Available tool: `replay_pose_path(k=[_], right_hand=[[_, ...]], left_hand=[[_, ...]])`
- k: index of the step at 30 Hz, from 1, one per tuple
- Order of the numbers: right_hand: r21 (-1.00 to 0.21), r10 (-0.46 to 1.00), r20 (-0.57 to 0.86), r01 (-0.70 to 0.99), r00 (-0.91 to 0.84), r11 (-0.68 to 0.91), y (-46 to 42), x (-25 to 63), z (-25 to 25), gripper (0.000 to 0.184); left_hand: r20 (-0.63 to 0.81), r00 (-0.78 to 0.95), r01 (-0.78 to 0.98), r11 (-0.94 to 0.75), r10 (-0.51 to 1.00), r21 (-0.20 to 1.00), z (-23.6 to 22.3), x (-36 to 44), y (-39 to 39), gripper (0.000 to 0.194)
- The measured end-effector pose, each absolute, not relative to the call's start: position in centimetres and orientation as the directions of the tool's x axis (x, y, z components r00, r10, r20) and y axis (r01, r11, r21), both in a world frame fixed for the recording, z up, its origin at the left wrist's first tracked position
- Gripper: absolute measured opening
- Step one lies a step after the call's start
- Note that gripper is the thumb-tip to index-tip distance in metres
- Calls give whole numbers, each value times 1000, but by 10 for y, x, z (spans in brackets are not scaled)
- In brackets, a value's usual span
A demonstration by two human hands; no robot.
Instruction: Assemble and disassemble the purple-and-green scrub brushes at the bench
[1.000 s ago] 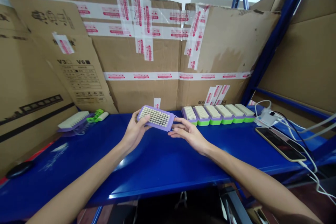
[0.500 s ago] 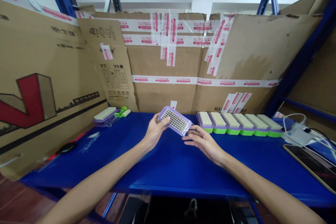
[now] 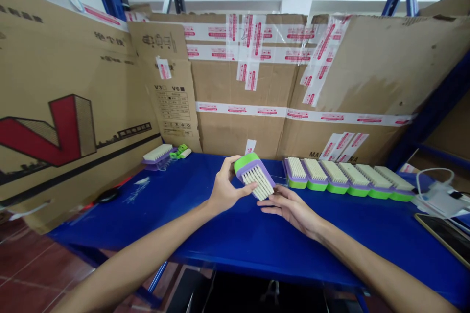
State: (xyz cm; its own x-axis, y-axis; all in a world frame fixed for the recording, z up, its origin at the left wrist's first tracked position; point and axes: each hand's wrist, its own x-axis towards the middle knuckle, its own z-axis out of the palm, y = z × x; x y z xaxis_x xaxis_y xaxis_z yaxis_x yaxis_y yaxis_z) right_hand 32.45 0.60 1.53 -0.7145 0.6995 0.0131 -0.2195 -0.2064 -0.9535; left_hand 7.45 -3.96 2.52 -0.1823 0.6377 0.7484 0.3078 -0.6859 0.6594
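In the head view, my left hand [image 3: 228,187] is closed around a scrub brush [image 3: 259,183] held tilted above the table. Its thumb lies over the pale bristles while the other fingers go behind the green and purple body. My right hand [image 3: 288,208] is at the brush's lower right corner. Its fingers are loosely spread, and the fingertips touch or nearly touch the edge. A thin, clear strand shows just right of the brush. Several similar brushes [image 3: 335,173] stand in a row at the back right, bristles up.
A blue table [image 3: 223,239] lies under my hands, with cardboard walls [image 3: 242,83] behind and left. At the back left are another brush [image 3: 158,153] and green pieces [image 3: 178,151]. A phone [image 3: 446,237] and a white charger with cables [image 3: 435,190] lie at the right.
The brush has turned in my left hand: its dotted underside faced me before, and the bristles and green end show now. My right hand stays by its lower corner. The whole view has shifted slightly.
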Motion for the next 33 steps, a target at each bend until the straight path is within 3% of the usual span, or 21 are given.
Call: replay_pose_path(k=[7, 17, 21, 25, 33], right_hand=[[-937, 697, 23, -258, -717, -235, 4, 327, 20, 45], [-943, 737, 54, -277, -674, -184, 5, 329, 25, 43], [-949, 733, 41, -256, -679, -184, 4, 328, 24, 41], [-936, 744, 60, -296, -666, -189, 4, 328, 20, 35], [-914, 727, 56, -328, -684, -238, 4, 328, 24, 39]], left_hand=[[884, -26, 510, -754, 467, 414, 15, 66, -37, 89], [728, -72, 357, -664, 682, 657, 16, 68, -33, 83], [796, -107, 380, -716, 595, 586, 12, 68, -32, 84], [845, -21, 451, -750, 534, 484, 9, 70, -35, 96], [847, 9, 523, -724, 531, 449, 14, 69, -37, 96]])
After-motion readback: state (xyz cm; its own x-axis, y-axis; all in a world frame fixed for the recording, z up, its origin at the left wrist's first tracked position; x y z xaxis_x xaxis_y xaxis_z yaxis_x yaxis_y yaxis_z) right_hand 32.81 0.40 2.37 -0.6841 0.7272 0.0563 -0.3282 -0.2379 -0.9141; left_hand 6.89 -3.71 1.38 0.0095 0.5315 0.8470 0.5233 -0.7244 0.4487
